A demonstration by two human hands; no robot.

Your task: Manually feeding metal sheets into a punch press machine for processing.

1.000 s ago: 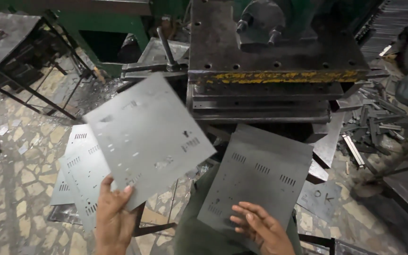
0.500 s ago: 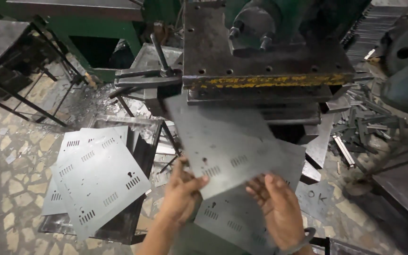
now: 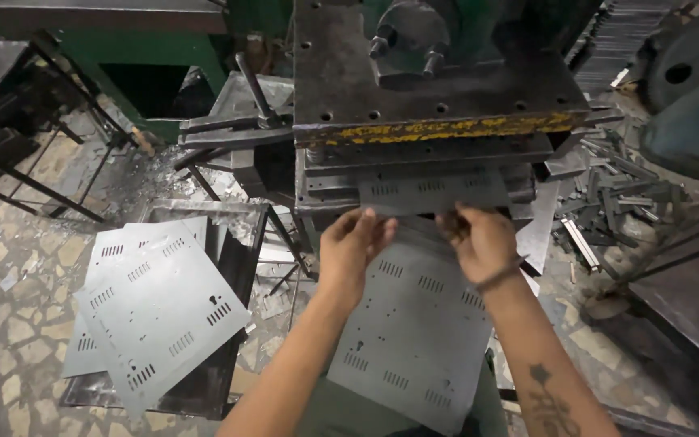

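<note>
Grey punched sheets [image 3: 155, 307] lie stacked on a dark tray [image 3: 228, 243] at the left. Left hand [image 3: 355, 243] and right hand [image 3: 479, 241] each pinch the near edge of a perforated steel sheet [image 3: 434, 192] lying in the press [image 3: 438, 97], above another sheet [image 3: 418, 340] on the person's lap.

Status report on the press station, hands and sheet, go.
Left hand and right hand both grip the near edge of the grey slotted sheet, which lies in the press. More punched sheets below; nothing blocks.
</note>
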